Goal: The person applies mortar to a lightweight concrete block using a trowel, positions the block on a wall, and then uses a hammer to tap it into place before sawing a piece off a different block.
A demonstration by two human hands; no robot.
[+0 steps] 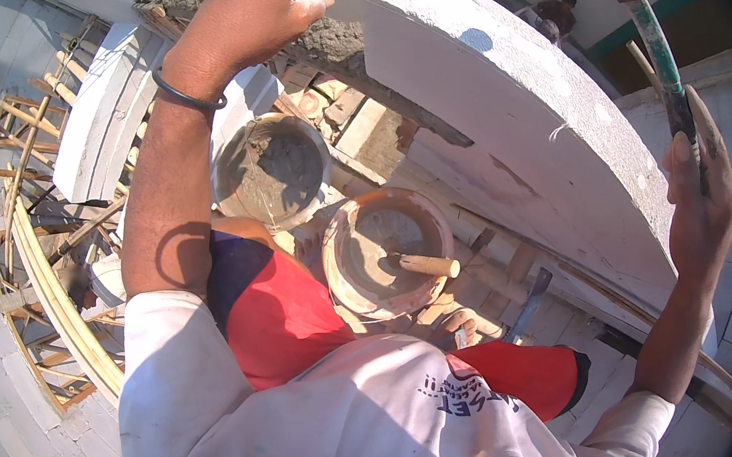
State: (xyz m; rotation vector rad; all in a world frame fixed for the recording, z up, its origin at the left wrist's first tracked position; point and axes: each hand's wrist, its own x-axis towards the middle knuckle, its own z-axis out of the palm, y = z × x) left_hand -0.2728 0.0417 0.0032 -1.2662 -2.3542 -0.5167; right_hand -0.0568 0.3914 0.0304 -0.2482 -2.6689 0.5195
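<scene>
My right hand [700, 186] is closed round the dark lower grip of a claw hammer [660, 47]. The hammer stands raised, its rusty metal head up and the worn green handle below. Near it runs a long white block wall [493, 70] with a rough pale top. Over the wall's far end, at the top of the head view, my left hand [260, 9] reaches out with its thumb apart and a finger stretched. Nothing shows in it, though the picture's edge cuts off some fingers. A dark band circles the left wrist.
Below me stand a bucket of grey mortar [269, 172] and a round tub [388, 253] with a wooden-handled tool in it. A saw-like blade [529, 304] lies by my foot. Bamboo scaffolding [58, 300] and white blocks [102, 116] are at left. Another person [556, 15] is beyond the wall.
</scene>
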